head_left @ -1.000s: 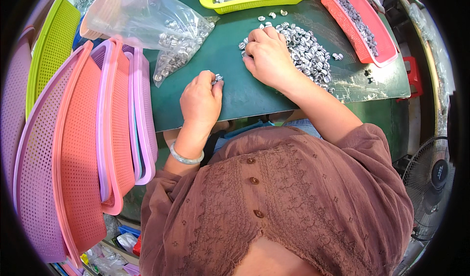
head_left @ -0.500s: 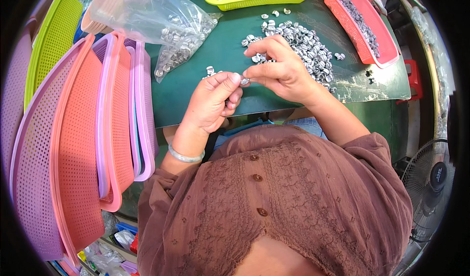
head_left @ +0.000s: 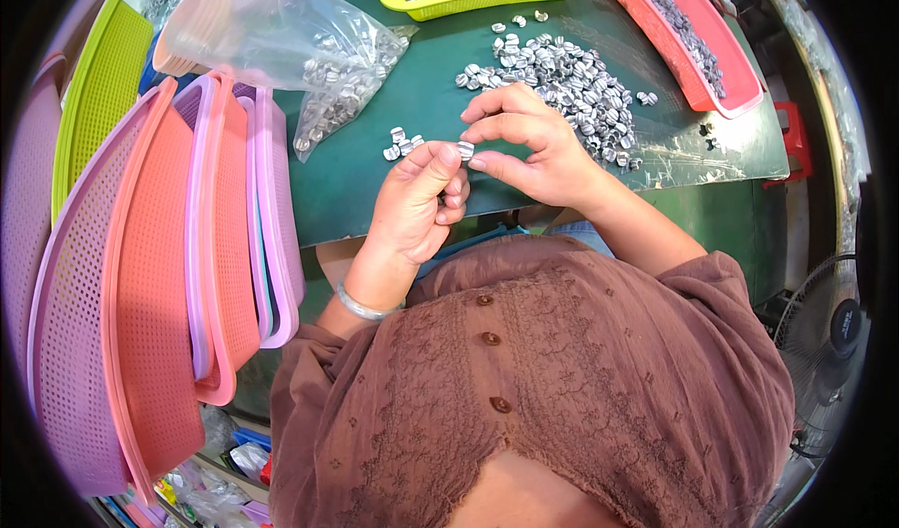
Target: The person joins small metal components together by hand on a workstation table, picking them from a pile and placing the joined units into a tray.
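Observation:
In front of me over the table's near edge, my left hand [head_left: 412, 205] is closed, pinching a small silvery metal piece [head_left: 465, 151] with dark stripes between thumb and fingers. My right hand [head_left: 538, 149] meets it from the right, its index fingertip at the top of the piece and its thumb at the bottom. Beyond the right hand lies a heap of similar metal pieces [head_left: 585, 93]. Just past my left hand sits a small group of several pieces [head_left: 401, 141].
On the green table [head_left: 445, 55] lies a clear plastic bag [head_left: 342, 88] of pieces. A yellow-green basket [head_left: 487, 0] and a pink basket [head_left: 740, 93] hold more. Stacked baskets [head_left: 154, 294] crowd the left; a fan [head_left: 815, 341] and red stool [head_left: 793, 144] are at right.
The right thumb and index finger have spread slightly around the piece, which now shows more plainly. My left hand has shifted a little to the right, uncovering more of the small group behind it.

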`<state>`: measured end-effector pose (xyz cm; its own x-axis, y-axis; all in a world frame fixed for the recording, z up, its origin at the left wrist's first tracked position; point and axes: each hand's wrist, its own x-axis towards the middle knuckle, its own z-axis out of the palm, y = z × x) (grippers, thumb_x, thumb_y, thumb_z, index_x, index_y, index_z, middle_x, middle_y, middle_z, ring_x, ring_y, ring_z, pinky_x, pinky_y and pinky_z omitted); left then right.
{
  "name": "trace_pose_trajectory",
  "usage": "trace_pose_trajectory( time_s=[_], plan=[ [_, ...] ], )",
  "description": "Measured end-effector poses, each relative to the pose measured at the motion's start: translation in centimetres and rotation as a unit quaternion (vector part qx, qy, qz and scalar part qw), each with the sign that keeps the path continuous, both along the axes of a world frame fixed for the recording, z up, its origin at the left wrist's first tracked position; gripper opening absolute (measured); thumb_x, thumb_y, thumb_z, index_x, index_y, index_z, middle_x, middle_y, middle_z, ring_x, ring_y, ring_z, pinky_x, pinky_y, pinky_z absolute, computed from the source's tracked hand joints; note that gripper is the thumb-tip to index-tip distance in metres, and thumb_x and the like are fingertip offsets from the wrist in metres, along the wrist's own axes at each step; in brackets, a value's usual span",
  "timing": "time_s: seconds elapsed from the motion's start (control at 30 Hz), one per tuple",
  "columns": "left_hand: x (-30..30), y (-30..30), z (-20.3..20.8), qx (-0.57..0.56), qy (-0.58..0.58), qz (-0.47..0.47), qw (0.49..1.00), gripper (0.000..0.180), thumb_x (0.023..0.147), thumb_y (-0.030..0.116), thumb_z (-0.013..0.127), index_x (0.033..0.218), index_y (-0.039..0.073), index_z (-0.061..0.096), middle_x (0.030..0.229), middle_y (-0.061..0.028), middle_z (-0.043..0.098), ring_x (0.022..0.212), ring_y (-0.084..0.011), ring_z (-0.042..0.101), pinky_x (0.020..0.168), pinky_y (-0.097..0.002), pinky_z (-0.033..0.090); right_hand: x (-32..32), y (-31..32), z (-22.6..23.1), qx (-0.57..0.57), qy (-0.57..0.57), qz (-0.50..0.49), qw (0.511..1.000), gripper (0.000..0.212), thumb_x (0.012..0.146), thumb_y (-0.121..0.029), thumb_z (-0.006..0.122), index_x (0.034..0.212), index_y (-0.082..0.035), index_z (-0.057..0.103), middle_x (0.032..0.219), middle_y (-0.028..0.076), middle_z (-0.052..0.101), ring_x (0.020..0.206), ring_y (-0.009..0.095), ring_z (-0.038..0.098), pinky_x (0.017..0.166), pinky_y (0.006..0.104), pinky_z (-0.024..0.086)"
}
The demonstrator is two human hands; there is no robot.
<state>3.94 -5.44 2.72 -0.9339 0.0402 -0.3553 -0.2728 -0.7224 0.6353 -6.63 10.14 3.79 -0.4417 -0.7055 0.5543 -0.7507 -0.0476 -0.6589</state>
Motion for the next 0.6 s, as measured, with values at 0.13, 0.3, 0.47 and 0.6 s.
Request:
trace_pose_trajectory(
  time_s=[0.13, 0.3, 0.47, 0.6],
  plan=[
    [0.10, 0.21, 0.01, 0.039, -0.010, -0.002, 0.999, 0.020, 0.091, 0.028, 0.055, 0.094, 0.009, 0.056, 0.068, 0.0009, 0.046, 0.055, -0.0056, 0.040, 0.041, -0.0157, 0.030, 0.31, -0.03, 0.24, 0.002, -0.002, -0.014, 1.000, 0.025, 0.068, -0.007, 0.072, 0.091, -0.005, 0.063, 0.101, 0.007, 0.058, 0.095, 0.023, 0.054, 0.082, 0.0329, 0.043],
    [0.03, 0.13, -0.12, 0.065, -0.002, -0.022, 0.998, 0.020, 0.091, 0.028, 0.054, 0.094, 0.008, 0.055, 0.068, 0.0013, 0.045, 0.055, -0.0053, 0.038, 0.042, -0.0155, 0.029, 0.47, -0.19, 0.25, -0.011, 0.005, -0.029, 1.000, 0.023, 0.067, -0.009, 0.072, 0.087, -0.006, 0.062, 0.097, 0.006, 0.058, 0.091, 0.024, 0.053, 0.079, 0.0338, 0.043],
    [-0.01, 0.18, -0.14, 0.075, -0.004, -0.027, 0.997, 0.023, 0.092, 0.029, 0.052, 0.097, 0.007, 0.053, 0.068, 0.0011, 0.044, 0.056, -0.0056, 0.039, 0.041, -0.0155, 0.028, 0.54, -0.33, -0.09, -0.032, 0.000, -0.026, 0.999, 0.021, 0.067, -0.007, 0.071, 0.086, -0.006, 0.062, 0.094, 0.006, 0.058, 0.088, 0.025, 0.053, 0.077, 0.0336, 0.043],
    [-0.09, -0.05, -0.04, 0.119, -0.006, -0.035, 0.992, 0.022, 0.093, 0.029, 0.052, 0.095, 0.007, 0.055, 0.066, 0.0009, 0.047, 0.056, -0.0064, 0.042, 0.041, -0.0160, 0.029, 0.62, -0.26, -0.11, -0.031, -0.007, -0.024, 0.999, 0.020, 0.069, -0.005, 0.069, 0.087, -0.006, 0.062, 0.094, 0.007, 0.058, 0.087, 0.024, 0.053, 0.076, 0.0331, 0.044]
  ],
)
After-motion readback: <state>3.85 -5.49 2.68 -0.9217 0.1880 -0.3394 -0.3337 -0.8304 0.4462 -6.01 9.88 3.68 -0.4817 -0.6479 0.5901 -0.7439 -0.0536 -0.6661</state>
